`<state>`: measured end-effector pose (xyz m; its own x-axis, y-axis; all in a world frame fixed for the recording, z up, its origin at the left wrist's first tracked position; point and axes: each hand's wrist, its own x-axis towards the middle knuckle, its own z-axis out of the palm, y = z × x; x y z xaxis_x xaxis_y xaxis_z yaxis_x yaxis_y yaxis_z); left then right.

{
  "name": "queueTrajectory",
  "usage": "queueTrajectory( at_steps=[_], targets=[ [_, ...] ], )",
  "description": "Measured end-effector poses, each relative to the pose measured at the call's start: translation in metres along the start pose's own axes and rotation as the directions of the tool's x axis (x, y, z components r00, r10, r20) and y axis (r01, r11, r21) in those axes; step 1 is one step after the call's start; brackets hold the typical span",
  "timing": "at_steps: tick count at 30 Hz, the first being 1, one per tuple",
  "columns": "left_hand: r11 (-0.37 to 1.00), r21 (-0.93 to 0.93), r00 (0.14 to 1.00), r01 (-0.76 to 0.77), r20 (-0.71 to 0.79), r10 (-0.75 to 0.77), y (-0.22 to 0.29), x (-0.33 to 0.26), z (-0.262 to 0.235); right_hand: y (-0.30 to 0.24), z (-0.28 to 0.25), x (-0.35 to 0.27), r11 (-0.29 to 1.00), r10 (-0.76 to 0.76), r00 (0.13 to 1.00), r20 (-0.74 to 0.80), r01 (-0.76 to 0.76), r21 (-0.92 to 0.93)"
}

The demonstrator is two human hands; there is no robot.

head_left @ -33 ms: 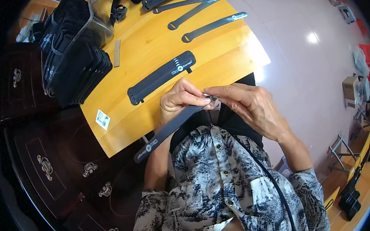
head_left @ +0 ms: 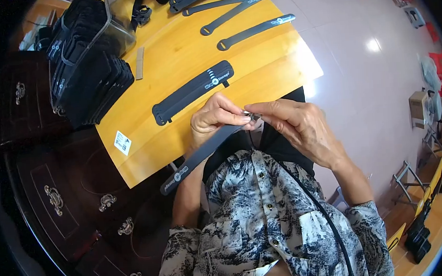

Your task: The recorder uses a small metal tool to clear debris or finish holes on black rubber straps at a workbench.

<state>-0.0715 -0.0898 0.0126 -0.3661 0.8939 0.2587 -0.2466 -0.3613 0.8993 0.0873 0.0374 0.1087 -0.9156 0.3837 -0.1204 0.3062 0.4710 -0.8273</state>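
Note:
A long black strap [head_left: 201, 153] with white print near its rounded end is gripped by my left hand [head_left: 218, 118], thumb and fingers pinching its other end. The free end slants down to the left, over my left forearm. At the pinched end sits a small shiny metal piece [head_left: 253, 116]; its exact kind is too small to make out. The fingertips of my right hand [head_left: 297, 127] close on that metal piece from the right. Both hands are just off the near edge of the table. Beyond them lies a neat stack of black straps [head_left: 193, 92].
On the yellow wooden table [head_left: 174, 51] lie single black straps [head_left: 255, 32] at the far side. A clear bin [head_left: 121, 34] and piled black straps [head_left: 94, 90] stand at the left, near a brown strip [head_left: 140, 63] and a white label [head_left: 122, 143]. Dark drawers [head_left: 56, 201] flank the left.
My hands and the strap stay in place. Between my fingertips the small metal piece has shifted very slightly.

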Motion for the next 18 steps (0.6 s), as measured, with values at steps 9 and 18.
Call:
queueTrajectory(
  at_steps=[9, 18],
  targets=[
    [0.951, -0.281, 0.888, 0.132, -0.393, -0.239, 0.008, -0.004, 0.062, 0.004, 0.02, -0.019, 0.996, -0.003, 0.968, -0.25, -0.018, -0.084],
    [0.964, 0.095, 0.913, 0.247, -0.355, -0.199, 0.004, -0.011, 0.074, 0.008, 0.023, -0.032, 0.969, -0.067, 0.95, -0.306, -0.011, -0.247]
  ],
)
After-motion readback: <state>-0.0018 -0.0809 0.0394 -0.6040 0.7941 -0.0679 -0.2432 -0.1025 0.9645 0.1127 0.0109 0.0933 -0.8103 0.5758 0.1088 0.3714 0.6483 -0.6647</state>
